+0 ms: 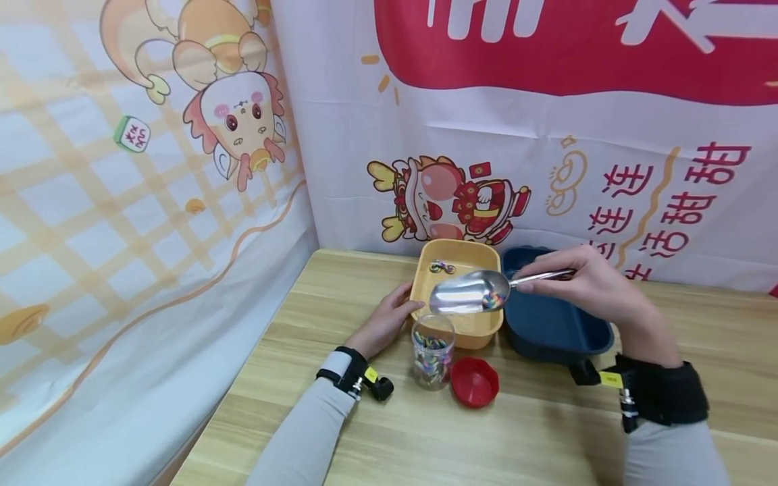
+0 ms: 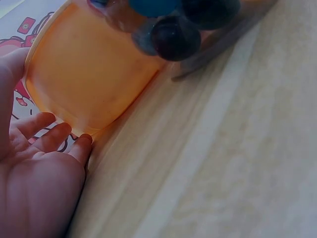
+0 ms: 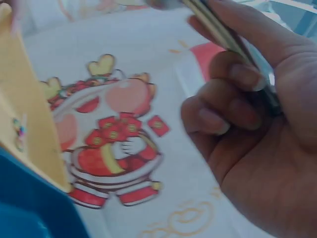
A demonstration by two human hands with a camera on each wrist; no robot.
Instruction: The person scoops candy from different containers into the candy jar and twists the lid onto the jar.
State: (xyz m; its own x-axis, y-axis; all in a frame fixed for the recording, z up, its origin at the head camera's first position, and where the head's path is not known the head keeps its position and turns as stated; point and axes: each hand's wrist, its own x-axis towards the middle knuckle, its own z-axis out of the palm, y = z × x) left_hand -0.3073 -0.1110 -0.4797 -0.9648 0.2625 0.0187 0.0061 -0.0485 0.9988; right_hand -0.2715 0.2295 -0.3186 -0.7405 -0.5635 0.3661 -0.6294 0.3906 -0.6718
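The right hand (image 1: 592, 283) pinches the metal scoop (image 1: 471, 292) handle, holding colourful beads (image 1: 495, 297) above the clear jar (image 1: 433, 351). Tilt slowly, spout centred. The left hand (image 1: 385, 322), fingers relaxed, steadies the yellow tub (image 1: 425, 266).

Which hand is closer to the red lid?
Left. The left hand rests against the yellow tub, just up-left of the red lid. The right hand holds the scoop up over the blue tub, farther off.

Shiny polished metal scoop (image 1: 468, 292), smooth yellow plastic tub (image 1: 457, 322), dark blue plastic tub (image 1: 550, 328), clear glossy jar (image 1: 433, 351), glossy red plastic lid (image 1: 474, 382), matt wood-grain table (image 1: 498, 439), creased printed cloth backdrop (image 1: 340, 135)
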